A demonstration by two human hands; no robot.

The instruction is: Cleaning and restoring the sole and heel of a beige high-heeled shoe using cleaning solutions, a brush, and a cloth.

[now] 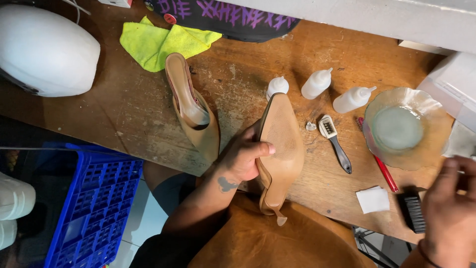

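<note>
Left hand, seen from the head camera, is wrapped around the tan pointed-toe high-heeled shoe, fingers behind it and the thumb pressed across the edge of its upturned sole; the shoe sits over the front edge of the worn wooden workbench, its long axis running nearly straight away from the person, toe pointing to the far side and thin heel toward the lap. Right hand is loosely curled at the lower right, well apart from the shoe, its fingertips just beside a black bristle brush; whether it pinches anything cannot be told. The brush lies immediately left of that hand, long axis near-to-far, so the right hand is far nearer to it. A matching tan shoe lies left of the held one. Beyond stand three small white squeeze bottles with pointed nozzles. To the right are a black-handled small brush, a red pen, a scalloped clear glass bowl and a white folded square. A yellow-green cloth lies at the far edge, a blue plastic crate below left.
</note>
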